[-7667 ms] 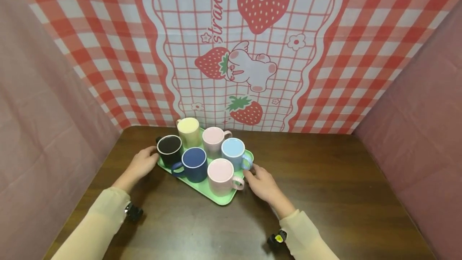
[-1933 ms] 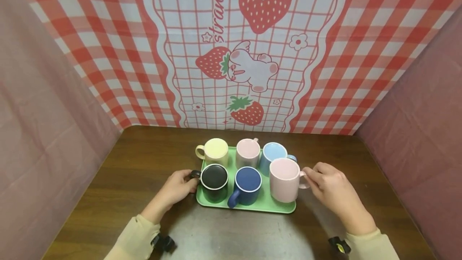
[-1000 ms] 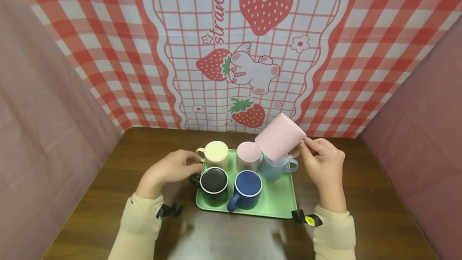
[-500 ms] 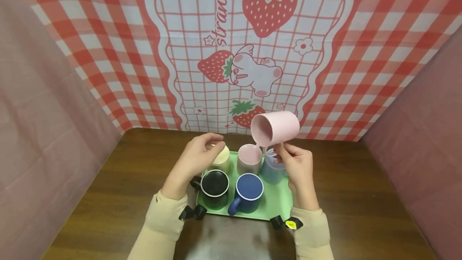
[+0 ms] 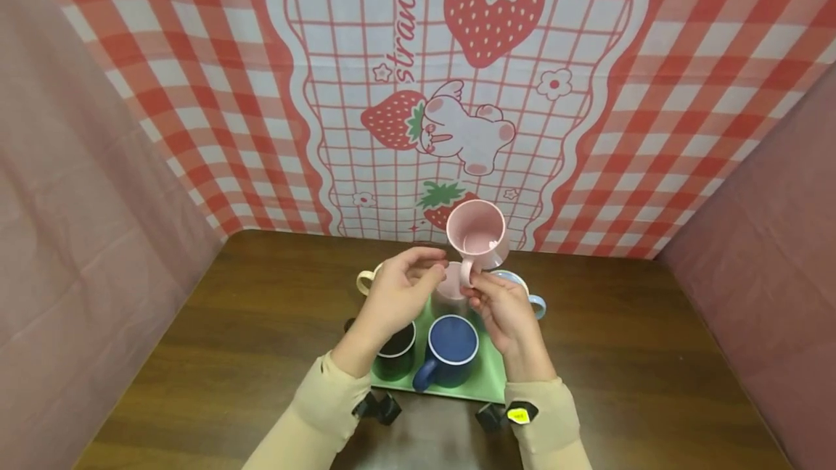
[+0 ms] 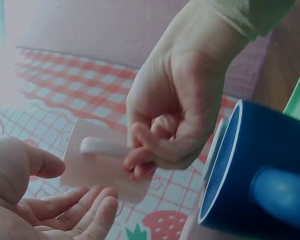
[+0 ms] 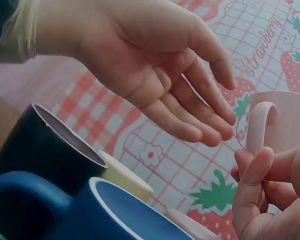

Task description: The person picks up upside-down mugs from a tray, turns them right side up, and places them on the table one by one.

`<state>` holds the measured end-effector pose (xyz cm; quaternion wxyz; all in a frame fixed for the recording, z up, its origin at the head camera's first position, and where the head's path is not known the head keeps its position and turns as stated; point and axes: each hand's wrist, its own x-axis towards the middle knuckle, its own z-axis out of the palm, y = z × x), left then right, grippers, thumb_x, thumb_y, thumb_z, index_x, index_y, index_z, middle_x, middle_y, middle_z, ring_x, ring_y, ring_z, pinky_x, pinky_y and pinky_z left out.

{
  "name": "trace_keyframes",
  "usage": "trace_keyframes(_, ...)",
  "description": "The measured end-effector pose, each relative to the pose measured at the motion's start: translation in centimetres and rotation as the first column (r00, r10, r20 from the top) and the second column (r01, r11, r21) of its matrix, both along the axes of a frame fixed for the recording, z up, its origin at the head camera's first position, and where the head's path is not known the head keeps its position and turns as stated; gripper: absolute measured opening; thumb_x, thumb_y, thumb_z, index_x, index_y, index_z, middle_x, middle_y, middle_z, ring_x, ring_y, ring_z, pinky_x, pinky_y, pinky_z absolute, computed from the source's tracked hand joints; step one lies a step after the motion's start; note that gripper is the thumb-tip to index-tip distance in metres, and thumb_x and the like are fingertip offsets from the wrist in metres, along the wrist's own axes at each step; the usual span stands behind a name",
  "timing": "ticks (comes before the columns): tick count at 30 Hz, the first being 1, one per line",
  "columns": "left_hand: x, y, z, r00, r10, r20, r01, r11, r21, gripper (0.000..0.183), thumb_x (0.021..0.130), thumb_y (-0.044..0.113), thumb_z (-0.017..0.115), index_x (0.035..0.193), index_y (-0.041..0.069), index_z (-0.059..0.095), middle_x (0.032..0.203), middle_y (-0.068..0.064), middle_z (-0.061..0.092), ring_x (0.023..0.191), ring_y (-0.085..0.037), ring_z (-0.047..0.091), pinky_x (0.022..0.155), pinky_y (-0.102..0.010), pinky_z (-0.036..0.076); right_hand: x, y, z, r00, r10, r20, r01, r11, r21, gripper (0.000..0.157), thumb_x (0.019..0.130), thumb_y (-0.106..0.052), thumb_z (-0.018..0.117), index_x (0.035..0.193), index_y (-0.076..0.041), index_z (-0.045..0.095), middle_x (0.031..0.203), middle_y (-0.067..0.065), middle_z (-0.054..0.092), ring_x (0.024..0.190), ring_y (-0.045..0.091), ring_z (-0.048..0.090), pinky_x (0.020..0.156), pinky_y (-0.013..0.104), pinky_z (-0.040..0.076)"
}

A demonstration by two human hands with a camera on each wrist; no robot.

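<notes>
A pink mug [image 5: 477,227] is raised above the tray, its opening tipped toward the head camera. My right hand [image 5: 506,307] pinches its handle, as the left wrist view shows at the handle [image 6: 107,147]. My left hand [image 5: 401,292] holds nothing; its fingers are spread and loosely curved, close beside the raised mug. Under the hands, a second pink mug [image 5: 451,283] stands on the green tray [image 5: 488,376]. A dark blue mug [image 5: 453,343] and a black mug [image 5: 395,355] stand at the tray's front.
A light blue mug [image 5: 512,280] is partly hidden behind my right hand. Of the yellow mug, mostly the handle [image 5: 366,281] shows past my left hand. The brown wooden table [image 5: 627,354] meets a strawberry-print cloth [image 5: 588,129] at the back.
The tray was turned and shifted right earlier. My right hand lifted the pink mug off its front right corner, tilted it and brought it left. My left hand left the black mug's handle and moved right.
</notes>
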<state>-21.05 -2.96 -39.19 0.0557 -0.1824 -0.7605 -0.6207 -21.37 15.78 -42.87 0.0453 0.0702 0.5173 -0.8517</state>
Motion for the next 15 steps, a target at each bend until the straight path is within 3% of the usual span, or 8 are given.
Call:
trace_keyframes(6,0.2,0.7,-0.3,1.000,0.005,0.019,-0.006,0.997,0.082,0.022,0.097,0.013,0.066,0.115,0.002,0.072,0.104,-0.009,0.075,0.094,-0.019,0.072,0.081,-0.031,0.057,0.1,-0.6,-0.1,0.999,0.042,0.004,-0.042,0.999,-0.011,0.031,0.098,0.005,0.053,0.082,-0.010,0.074,0.071,0.000,0.067,0.067,0.007,0.061,0.059,0.014,0.045)
trace_keyframes(15,0.8,1.2,-0.1,0.991,-0.020,0.130,-0.005,0.981,0.193,0.019,0.096,0.014,0.068,0.110,0.002,0.074,0.100,-0.010,0.074,0.088,-0.021,0.070,0.075,-0.031,0.058,0.3,-1.7,-0.4,0.997,0.078,0.021,-0.078,0.997,-0.027,0.027,0.100,0.000,0.055,0.087,-0.011,0.076,0.074,0.001,0.066,0.069,0.008,0.059,0.059,0.014,0.044)
